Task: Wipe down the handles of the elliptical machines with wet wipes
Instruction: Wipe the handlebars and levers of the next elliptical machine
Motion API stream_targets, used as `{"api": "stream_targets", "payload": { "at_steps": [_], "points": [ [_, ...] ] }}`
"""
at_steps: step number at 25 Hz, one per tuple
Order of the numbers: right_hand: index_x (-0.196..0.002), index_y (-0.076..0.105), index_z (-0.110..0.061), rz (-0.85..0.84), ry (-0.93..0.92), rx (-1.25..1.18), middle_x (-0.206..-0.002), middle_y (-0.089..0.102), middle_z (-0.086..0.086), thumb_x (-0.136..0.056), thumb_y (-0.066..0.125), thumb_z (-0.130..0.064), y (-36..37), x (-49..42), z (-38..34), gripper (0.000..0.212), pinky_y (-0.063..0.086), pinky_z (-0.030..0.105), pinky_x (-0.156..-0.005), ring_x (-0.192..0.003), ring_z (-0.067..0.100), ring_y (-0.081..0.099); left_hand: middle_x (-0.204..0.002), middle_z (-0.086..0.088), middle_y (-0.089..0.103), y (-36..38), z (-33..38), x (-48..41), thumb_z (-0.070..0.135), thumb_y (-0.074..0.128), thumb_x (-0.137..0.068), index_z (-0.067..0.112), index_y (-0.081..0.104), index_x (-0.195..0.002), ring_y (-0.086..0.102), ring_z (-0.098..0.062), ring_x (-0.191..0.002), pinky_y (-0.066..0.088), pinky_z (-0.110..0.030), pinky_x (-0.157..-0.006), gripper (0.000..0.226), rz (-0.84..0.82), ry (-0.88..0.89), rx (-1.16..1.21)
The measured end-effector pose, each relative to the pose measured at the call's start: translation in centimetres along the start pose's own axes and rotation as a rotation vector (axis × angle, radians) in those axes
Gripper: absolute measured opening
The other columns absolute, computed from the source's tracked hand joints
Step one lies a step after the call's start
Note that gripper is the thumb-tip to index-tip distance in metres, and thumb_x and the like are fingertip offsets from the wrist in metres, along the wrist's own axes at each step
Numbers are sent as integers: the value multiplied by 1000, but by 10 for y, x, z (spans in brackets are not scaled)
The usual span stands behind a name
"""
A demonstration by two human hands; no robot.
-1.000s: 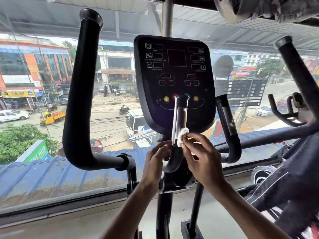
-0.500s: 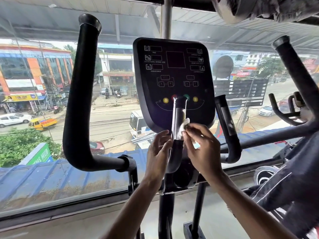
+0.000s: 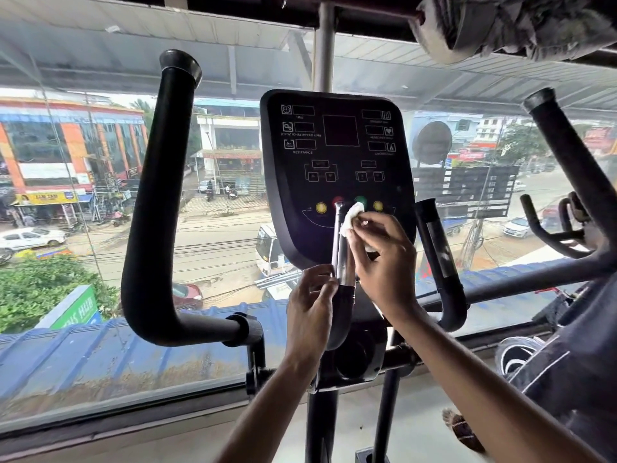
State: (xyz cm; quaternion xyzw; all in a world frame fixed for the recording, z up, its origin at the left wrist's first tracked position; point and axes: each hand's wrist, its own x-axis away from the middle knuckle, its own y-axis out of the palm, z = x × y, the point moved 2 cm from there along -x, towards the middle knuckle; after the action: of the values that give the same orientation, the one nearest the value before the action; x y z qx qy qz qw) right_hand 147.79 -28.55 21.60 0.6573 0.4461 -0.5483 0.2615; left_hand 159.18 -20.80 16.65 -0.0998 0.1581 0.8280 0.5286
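Hands both up on one grip. Right hand (image 3: pixel 384 262) pinches a white wet wipe (image 3: pixel 350 219) in curled fingers and presses it on the top end of the short left handle (image 3: pixel 344 262), where the cap meets the shiny metal sensor strip. The wipe is probably bunched small so it fits the narrow bar. Left hand (image 3: pixel 312 295) sits just below and left of the right, fingers curled onto the handle's side at the strip's lower end. I judge it is bracing the bar while the other hand rubs. Left thumb not visible, so grip firmness can't be told. Most of the wipe is buried under the right fingers, with only a corner above them and a scrap below. Back of the handle hidden.

Directly behind the hands is the console (image 3: pixel 337 145), dark, its coloured buttons partly covered by the wipe. Just right of the right hand is the short right handle (image 3: pixel 439 259), no hand on it, same kind of strip. Well left of the left hand stands the tall left arm handle (image 3: pixel 157 195). Far right is the tall right arm handle (image 3: pixel 567 155), lower run lost in clutter at the frame edge. Beyond it, another machine's bars (image 3: pixel 547 228), hard to read. Window (image 3: pixel 100 362) behind everything.

No wipe pack in view. Pale bundle (image 3: pixel 500 25) at top right, blurred, unclear. Brown thing (image 3: pixel 462 432) low, right of the right forearm, can't identify.
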Motion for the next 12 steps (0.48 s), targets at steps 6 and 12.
{"api": "stream_targets", "payload": {
  "at_steps": [6, 12],
  "points": [
    [-94, 82, -6, 43, 183, 3, -96, 79, 2, -99, 67, -17, 5, -17, 2, 19, 55, 13, -78, -85, 11, 75, -87, 12, 73, 1, 2, -1, 10, 67, -96, 21, 74, -107, 64, 10, -76, 45, -4, -65, 17, 22, -22, -4],
    [-93, 78, 1, 133, 73, 17, -100, 76, 8, -90, 74, -4, 6, -13, 1, 8, 48, 6, -87, -91, 13, 70, -98, 4, 74, -2, 3, 0, 12, 65, -97, 21, 73, -113, 65, 11, -78, 45, -3, -65, 20, -5, -18, -36]
  ]
}}
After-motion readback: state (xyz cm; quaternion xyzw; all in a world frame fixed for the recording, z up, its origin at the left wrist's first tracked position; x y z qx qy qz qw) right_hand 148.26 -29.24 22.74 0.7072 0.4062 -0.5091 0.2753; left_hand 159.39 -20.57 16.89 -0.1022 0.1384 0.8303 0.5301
